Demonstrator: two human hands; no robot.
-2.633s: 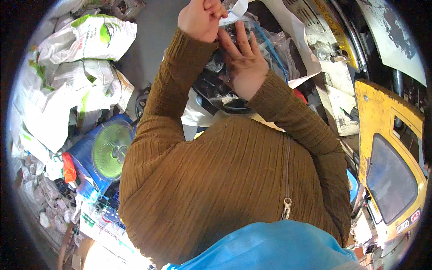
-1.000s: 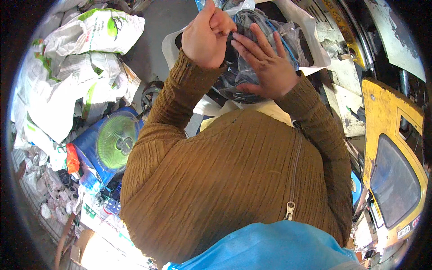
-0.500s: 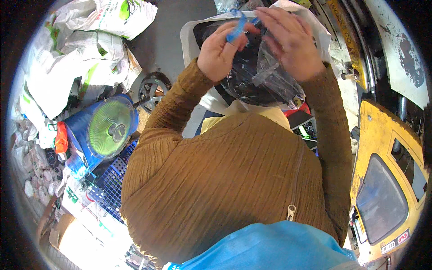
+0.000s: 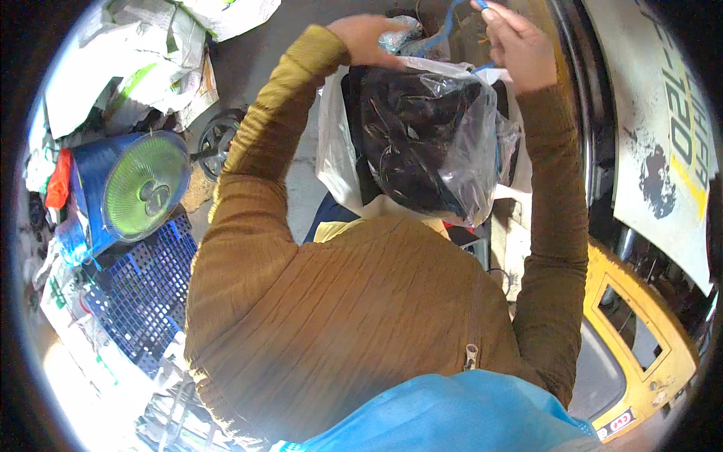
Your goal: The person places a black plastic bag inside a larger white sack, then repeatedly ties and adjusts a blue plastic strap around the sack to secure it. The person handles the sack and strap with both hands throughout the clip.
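My right hand [image 4: 521, 47] is raised beyond the far right corner of a white plastic bag [image 4: 337, 169]. Between its fingertips it pinches a thin blue plastic strip [image 4: 449, 27], which trails left and down toward the bag's far edge. Over the bag's far left corner is my left hand [image 4: 367, 41], fingers apart and seemingly holding nothing. Inside the white bag sits a bulky black item [image 4: 410, 132], whose kind I cannot make out. Crumpled clear plastic film [image 4: 471, 169] covers part of it on the right.
To the left stand a green-bladed fan [image 4: 147, 184], a blue perforated crate [image 4: 143, 282] and a heap of white sacks [image 4: 113, 83]. A black wheel [image 4: 220, 142] lies near my left forearm. On the right are a yellow metal panel [image 4: 648, 331] and a white scuffed panel [image 4: 663, 143].
My hands have moved apart: the left went outward and farther away, the right drew the blue strip up and to the right. The view has shifted, and the black item is more exposed.
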